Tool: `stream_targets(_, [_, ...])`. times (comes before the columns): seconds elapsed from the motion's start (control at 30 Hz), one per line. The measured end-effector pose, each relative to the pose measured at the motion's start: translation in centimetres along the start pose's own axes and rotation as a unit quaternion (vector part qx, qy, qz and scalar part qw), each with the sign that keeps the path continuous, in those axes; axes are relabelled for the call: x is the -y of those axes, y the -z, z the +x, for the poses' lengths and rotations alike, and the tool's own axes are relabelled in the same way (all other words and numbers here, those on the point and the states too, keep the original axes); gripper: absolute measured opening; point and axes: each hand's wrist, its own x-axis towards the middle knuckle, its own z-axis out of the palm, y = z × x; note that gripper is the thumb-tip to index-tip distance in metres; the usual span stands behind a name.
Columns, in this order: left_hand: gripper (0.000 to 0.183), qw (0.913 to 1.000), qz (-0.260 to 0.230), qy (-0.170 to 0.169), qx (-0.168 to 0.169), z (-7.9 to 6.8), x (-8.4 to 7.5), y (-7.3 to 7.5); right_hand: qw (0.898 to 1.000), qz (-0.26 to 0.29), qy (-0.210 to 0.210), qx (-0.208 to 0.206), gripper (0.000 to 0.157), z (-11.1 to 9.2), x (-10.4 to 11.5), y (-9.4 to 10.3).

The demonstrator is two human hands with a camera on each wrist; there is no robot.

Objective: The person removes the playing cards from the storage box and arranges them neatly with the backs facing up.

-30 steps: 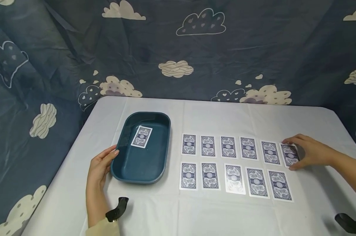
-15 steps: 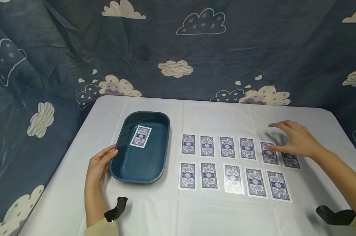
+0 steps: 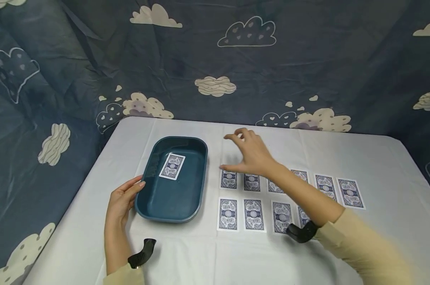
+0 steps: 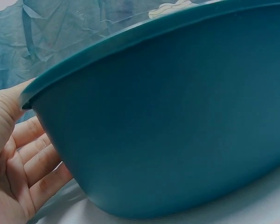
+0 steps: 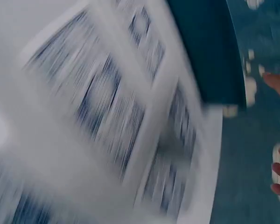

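My left hand [image 3: 119, 204] grips the left edge of a dark teal plastic tray [image 3: 168, 202], thumb at the rim and fingers against the outer wall, as the left wrist view shows closely. One playing card [image 3: 172, 166] lies face down inside the tray. Over the left end of the back row of cards hovers my right hand [image 3: 252, 154], thumb and fingers spread, holding nothing. Its thumb overlaps the top of the leftmost back-row card [image 3: 229, 181]. In the right wrist view the cards [image 5: 100, 93] are motion-blurred and the fingers show at the right edge.
Several face-down cards form two rows on the white-clothed table [image 3: 254, 257]; my right forearm hides parts of both rows. The rightmost back-row card [image 3: 350, 193] lies fully visible. A dark cloud-patterned cloth [image 3: 186, 51] hangs behind the table.
My right hand has left the rightmost back-row card and swept left across the row to near the tray, fingers spread. The cards keep their places, and the left hand stays on the tray.
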Motion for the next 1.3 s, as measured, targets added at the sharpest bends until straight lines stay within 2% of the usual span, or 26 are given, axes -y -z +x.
stream_targets(0.23, [0.044,0.9996,0.026,-0.011,-0.002,0.2,0.0,0.2,0.995,-0.02,0.099,0.014,0.088,4.4,6.8,-4.6])
stream_targets(0.37, [0.044,0.9996,0.022,-0.016,-0.001,0.2,0.1,-0.1,0.992,-0.012,0.117,0.045,0.09,6.0,8.9,-6.8])
stream_targets(0.5, [0.044,0.9997,0.016,-0.016,0.004,0.3,0.1,-0.2,0.989,0.025,0.08,0.125,0.092,7.2,10.0,-8.6])
stream_targets(0.6, [0.045,0.9997,0.017,-0.016,0.004,0.3,0.1,-0.1,0.984,0.015,0.031,0.176,0.098,8.1,10.4,-9.7])
stream_targets(0.77, [0.046,0.9997,0.021,-0.014,-0.001,0.3,-0.1,0.0,0.975,-0.047,-0.039,0.213,0.11,9.2,10.8,-11.0])
stream_targets(0.87, [0.048,0.9996,0.025,-0.015,-0.004,0.4,-0.3,0.0,0.97,-0.047,-0.067,0.229,0.108,9.6,10.8,-11.3])
stream_targets(1.07, [0.046,0.9997,0.016,-0.016,-0.008,0.4,-0.4,-0.1,0.967,-0.01,-0.087,0.239,0.09,9.8,10.8,-11.3])
stream_targets(1.2, [0.043,0.9998,0.009,-0.016,-0.01,0.4,-0.4,-0.1,0.969,0.004,-0.071,0.235,0.084,9.7,10.8,-11.2])
stream_targets(1.3, [0.044,0.9997,0.011,-0.016,-0.011,0.4,-0.3,-0.1,0.973,0.0,-0.049,0.227,0.085,9.5,10.8,-11.2])
